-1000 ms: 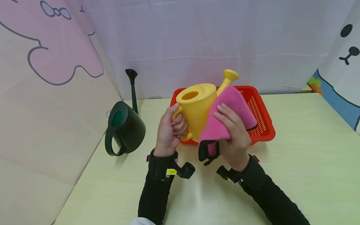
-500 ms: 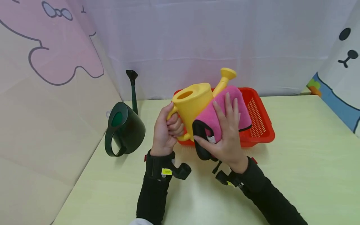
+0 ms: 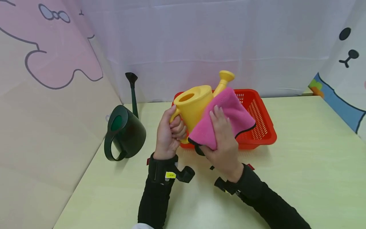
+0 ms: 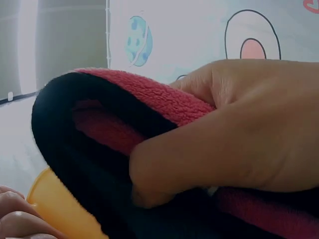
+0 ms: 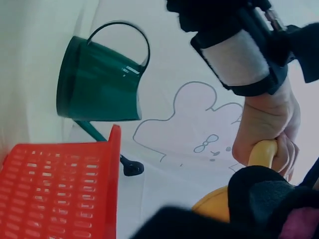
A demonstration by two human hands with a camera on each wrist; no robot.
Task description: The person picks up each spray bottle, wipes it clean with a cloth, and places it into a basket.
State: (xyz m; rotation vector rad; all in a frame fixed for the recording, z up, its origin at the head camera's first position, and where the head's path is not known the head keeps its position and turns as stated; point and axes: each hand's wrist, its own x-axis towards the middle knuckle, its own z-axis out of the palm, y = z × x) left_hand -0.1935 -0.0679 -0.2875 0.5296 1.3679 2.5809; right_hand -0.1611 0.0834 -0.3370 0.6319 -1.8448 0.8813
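Observation:
My left hand (image 3: 170, 133) grips the handle of a yellow watering can (image 3: 192, 105), held up in front of the red basket with its spout pointing up and to the right. A pink cloth (image 3: 228, 114) with black edging covers the can's right side. My right hand (image 3: 224, 144) holds this cloth against the can, fingers laid over its outer face. In the left wrist view the right thumb (image 4: 164, 169) tucks into the cloth's fold. Part of the can's body and the base of its spout are hidden behind the cloth.
A red perforated basket (image 3: 270, 135) stands on the pale table (image 3: 300, 152) behind the can, near the white curtain. At the left, by the printed side curtain, a dark green watering can (image 3: 134, 135) stands with its long spout towards the back.
The right hand and cloth have shifted left and slightly down across the can. The cloth's folded lower edge now lies spread over the can's lower side. The left hand keeps its grip.

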